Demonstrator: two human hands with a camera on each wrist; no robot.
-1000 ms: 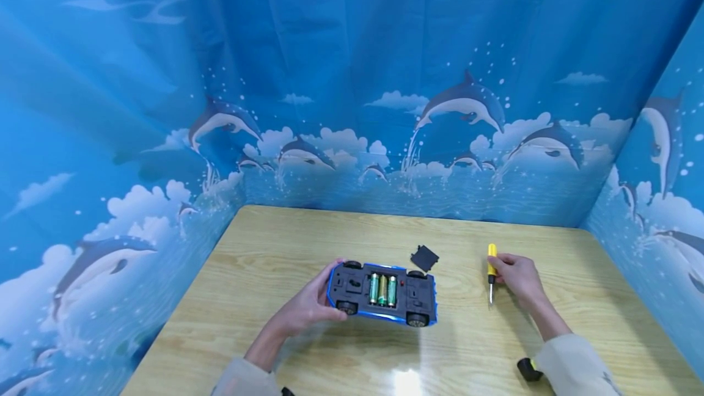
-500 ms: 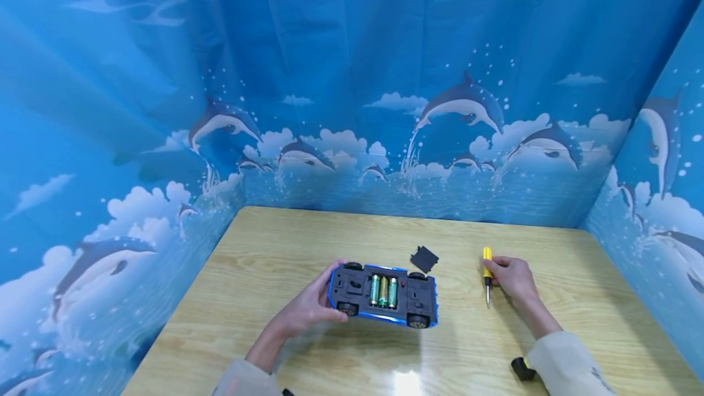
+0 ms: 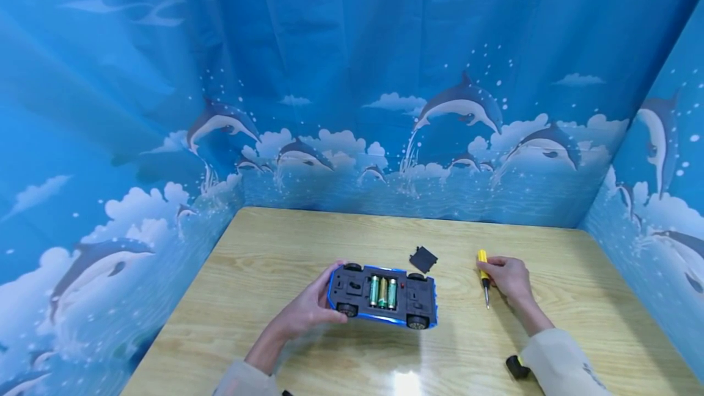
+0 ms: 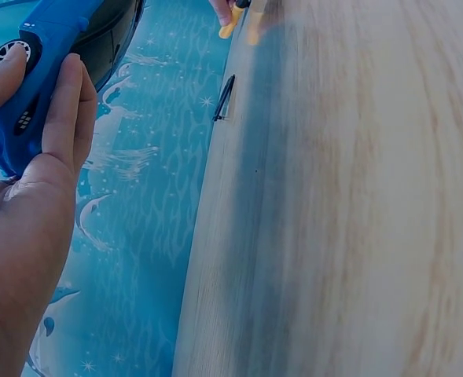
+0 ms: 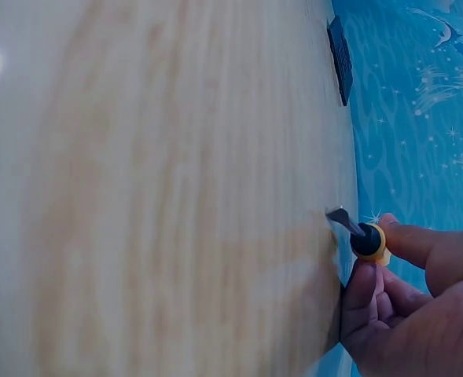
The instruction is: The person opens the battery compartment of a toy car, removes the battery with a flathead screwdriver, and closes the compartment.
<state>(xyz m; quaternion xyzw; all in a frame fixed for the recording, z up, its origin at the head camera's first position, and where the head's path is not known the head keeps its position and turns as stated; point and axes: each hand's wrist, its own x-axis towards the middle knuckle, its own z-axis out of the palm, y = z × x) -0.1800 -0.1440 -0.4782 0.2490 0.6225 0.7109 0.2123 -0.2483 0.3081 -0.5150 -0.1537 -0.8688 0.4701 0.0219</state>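
My left hand (image 3: 305, 310) grips one end of a blue toy car (image 3: 420, 304), which is turned underside up above the table. Three green and gold batteries (image 3: 382, 292) lie side by side in its uncovered battery compartment. In the left wrist view the thumb and fingers hold the blue body (image 4: 54, 47) near a wheel. On the right, my right hand (image 3: 508, 277) pinches the yellow handle of a screwdriver (image 3: 482, 261), its metal tip pointing toward me. The right wrist view shows the flat blade (image 5: 341, 217) and black collar between thumb and fingers.
A black square battery cover (image 3: 423, 259) lies on the wooden table (image 3: 297, 234) behind the car. Blue dolphin-print curtains (image 3: 341, 194) stand along the table's back and sides. A black wrist camera (image 3: 517, 366) sits at the right sleeve.
My right hand has moved a little to the left with the screwdriver, which has tilted, its handle leaning left. The left hand and the toy car have stayed nearly still.
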